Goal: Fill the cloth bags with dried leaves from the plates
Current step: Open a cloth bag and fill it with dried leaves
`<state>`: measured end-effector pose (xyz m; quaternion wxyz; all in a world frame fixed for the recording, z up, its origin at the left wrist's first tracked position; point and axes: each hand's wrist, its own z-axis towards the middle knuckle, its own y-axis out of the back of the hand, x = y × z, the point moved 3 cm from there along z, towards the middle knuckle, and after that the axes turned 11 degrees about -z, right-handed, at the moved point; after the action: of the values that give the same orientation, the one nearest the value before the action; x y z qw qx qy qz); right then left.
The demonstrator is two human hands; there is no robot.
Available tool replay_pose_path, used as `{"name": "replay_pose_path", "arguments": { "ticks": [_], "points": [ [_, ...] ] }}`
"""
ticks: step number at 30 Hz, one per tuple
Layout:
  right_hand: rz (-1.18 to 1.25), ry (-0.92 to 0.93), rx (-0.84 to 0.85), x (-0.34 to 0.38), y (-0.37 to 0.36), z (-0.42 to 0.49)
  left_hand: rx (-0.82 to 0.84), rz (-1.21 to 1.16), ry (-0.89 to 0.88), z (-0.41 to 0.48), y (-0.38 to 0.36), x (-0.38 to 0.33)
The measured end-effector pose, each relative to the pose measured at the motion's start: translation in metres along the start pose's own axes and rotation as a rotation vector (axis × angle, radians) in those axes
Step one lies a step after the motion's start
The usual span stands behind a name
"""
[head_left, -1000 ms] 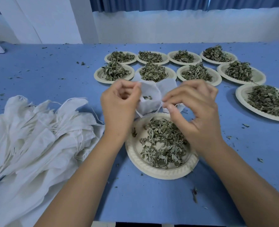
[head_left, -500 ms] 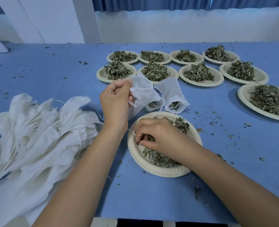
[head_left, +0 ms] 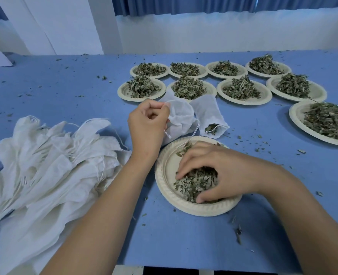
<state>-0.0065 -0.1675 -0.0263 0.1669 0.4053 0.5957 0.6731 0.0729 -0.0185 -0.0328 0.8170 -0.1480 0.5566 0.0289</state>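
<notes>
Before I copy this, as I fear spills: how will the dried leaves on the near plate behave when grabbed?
Probably light and loose: the dried leaves lie as a heap of separate flakes under the right hand. Likely crumbly and apt to shed, since bits dot the table around the near plate.

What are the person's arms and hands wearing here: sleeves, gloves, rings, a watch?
Nothing that shows. The left forearm and right forearm are bare to the frame edge, with no sleeve in view. The left hand and right hand have no gloves, and no ring, watch or wristband is visible.
</notes>
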Motion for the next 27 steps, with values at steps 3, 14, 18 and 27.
{"name": "replay_pose_path", "arguments": {
  "ticks": [3,14,18,27],
  "points": [
    [-0.043,0.029,-0.018,0.003,-0.005,0.004,0.054,-0.014,-0.067,-0.008,-0.001,-0.010],
    [0.326,0.034,-0.514,0.002,0.022,-0.004,0.283,0.050,-0.190,-0.026,-0.012,-0.016],
    [0.850,-0.008,-0.805,-0.007,0.029,-0.009,0.313,0.034,-0.177,-0.028,-0.014,-0.015],
    [0.992,-0.158,-1.055,-0.018,0.019,-0.004,0.359,-0.025,-0.165,-0.032,-0.015,-0.018]
  ]
}}
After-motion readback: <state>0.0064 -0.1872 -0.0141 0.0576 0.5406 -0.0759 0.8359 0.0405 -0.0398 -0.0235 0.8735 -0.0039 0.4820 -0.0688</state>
